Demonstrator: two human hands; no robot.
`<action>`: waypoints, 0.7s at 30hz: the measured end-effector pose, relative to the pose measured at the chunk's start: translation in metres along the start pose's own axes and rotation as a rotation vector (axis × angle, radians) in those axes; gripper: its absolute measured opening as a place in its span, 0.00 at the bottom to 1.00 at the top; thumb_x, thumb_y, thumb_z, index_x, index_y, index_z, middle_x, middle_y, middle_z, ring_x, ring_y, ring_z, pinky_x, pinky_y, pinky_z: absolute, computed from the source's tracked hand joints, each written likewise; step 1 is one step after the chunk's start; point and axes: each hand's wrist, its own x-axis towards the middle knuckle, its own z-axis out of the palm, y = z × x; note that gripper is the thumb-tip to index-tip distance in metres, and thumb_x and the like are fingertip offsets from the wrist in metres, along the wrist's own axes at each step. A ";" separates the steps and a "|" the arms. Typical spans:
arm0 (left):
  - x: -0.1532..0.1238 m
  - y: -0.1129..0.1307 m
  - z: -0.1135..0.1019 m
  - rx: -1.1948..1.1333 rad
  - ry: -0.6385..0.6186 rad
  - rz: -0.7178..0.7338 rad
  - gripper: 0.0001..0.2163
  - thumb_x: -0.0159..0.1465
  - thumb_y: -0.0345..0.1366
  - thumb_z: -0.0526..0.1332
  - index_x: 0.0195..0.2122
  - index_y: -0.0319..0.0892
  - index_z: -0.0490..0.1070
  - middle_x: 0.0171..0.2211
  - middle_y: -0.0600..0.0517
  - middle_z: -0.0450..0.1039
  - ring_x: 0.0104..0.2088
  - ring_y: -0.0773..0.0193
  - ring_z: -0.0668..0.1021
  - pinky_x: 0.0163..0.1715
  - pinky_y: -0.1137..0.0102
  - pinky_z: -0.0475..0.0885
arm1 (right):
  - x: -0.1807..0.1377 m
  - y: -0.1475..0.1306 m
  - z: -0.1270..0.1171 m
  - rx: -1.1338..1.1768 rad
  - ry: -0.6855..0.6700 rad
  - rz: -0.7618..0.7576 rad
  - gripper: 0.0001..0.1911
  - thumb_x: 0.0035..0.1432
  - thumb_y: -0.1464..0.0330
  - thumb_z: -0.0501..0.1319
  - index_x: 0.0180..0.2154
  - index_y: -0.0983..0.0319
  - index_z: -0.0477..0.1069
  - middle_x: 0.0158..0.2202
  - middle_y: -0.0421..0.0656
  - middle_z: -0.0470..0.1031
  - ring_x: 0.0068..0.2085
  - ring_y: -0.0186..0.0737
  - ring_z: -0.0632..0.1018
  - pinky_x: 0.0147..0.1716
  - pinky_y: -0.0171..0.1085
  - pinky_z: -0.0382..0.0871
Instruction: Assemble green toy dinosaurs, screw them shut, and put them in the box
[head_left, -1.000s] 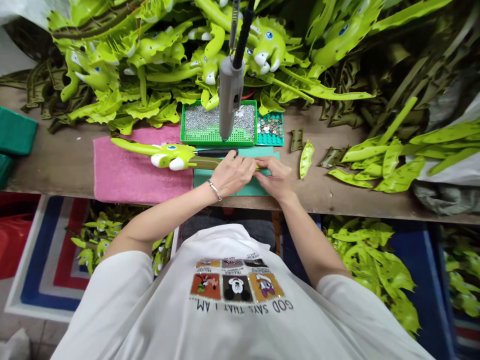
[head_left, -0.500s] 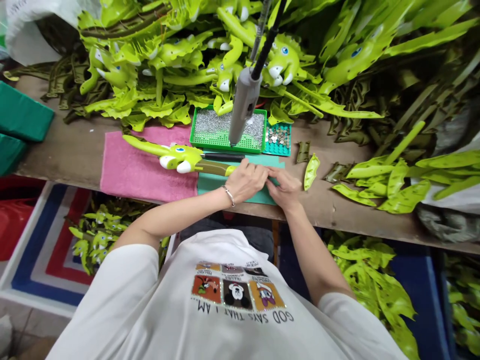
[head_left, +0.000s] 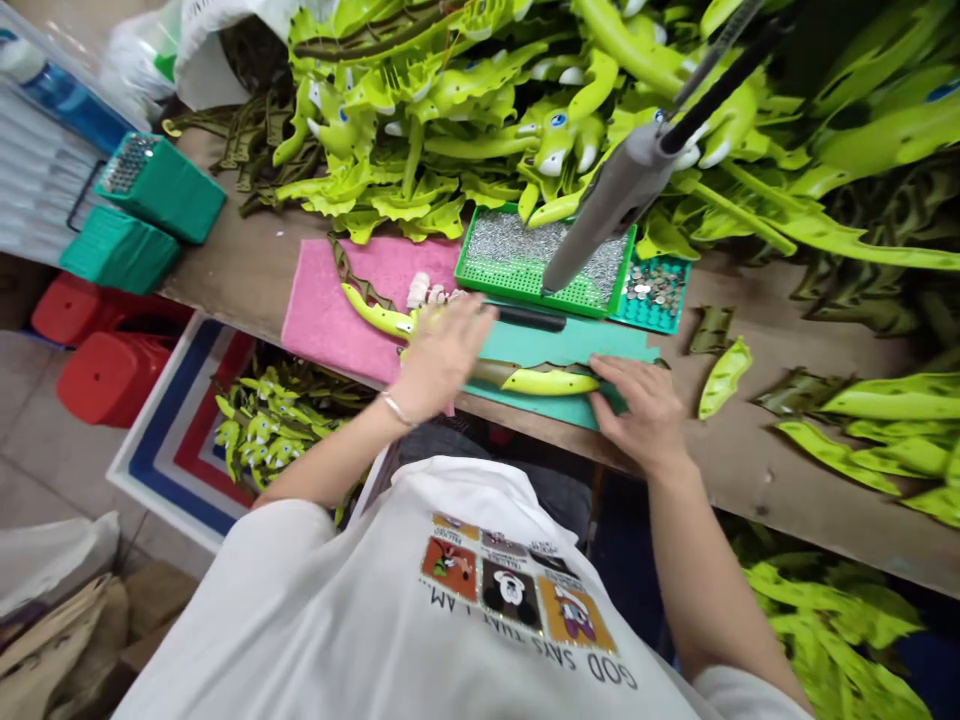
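Note:
A lime-green and olive plastic toy [head_left: 551, 381], long and thin with an animal head, lies across a pink cloth and a teal mat [head_left: 525, 345]. My left hand [head_left: 442, 355] rests over its head end, fingers stretched out and slightly blurred; the head is mostly hidden beneath. At the handle's other end, my right hand [head_left: 645, 405] has thumb and fingers closed around the tip. A black rod-shaped tool [head_left: 525, 316] lies behind the toy. Above the mat hangs a grey electric screwdriver [head_left: 607, 205], touched by neither hand.
Behind the mat sit a green tray of small screws [head_left: 544, 255] and a teal tray of metal discs [head_left: 654, 295]. Lime-green parts [head_left: 390, 140] are heaped along the back. Loose green shells [head_left: 725, 378] lie at right. Green boxes [head_left: 161, 190] stand at left on the pink cloth's [head_left: 315, 310] side.
My view has swung left. The toy has been turned over, so the blue-eyed face no longer shows. My left hand has moved from the handle to the head; my hands are farther apart.

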 end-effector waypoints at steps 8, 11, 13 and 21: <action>-0.020 -0.117 0.006 0.039 -0.140 -0.015 0.25 0.66 0.25 0.51 0.65 0.36 0.63 0.58 0.36 0.73 0.60 0.48 0.73 0.69 0.43 0.48 | 0.036 -0.039 0.015 0.099 -0.268 -0.101 0.23 0.64 0.65 0.60 0.60 0.57 0.68 0.53 0.49 0.80 0.53 0.50 0.77 0.59 0.56 0.64; -0.018 -0.098 0.006 0.004 -0.009 0.106 0.22 0.68 0.30 0.55 0.63 0.40 0.65 0.53 0.39 0.76 0.55 0.48 0.76 0.68 0.43 0.46 | 0.037 -0.020 -0.006 0.121 -0.240 -0.082 0.18 0.63 0.65 0.60 0.55 0.56 0.72 0.50 0.48 0.81 0.48 0.48 0.79 0.54 0.53 0.69; -0.015 -0.073 0.008 -0.030 0.060 0.162 0.21 0.68 0.34 0.58 0.63 0.40 0.65 0.51 0.40 0.76 0.54 0.48 0.75 0.67 0.43 0.49 | 0.031 0.000 -0.029 0.112 -0.239 -0.057 0.16 0.61 0.65 0.61 0.51 0.56 0.74 0.48 0.47 0.82 0.47 0.49 0.80 0.51 0.52 0.71; 0.017 -0.001 0.038 -0.097 0.051 0.154 0.20 0.68 0.32 0.58 0.61 0.36 0.68 0.47 0.39 0.77 0.50 0.50 0.76 0.60 0.50 0.63 | 0.018 0.053 -0.066 0.105 -0.359 0.058 0.16 0.53 0.67 0.65 0.45 0.58 0.78 0.46 0.46 0.83 0.45 0.49 0.83 0.46 0.49 0.78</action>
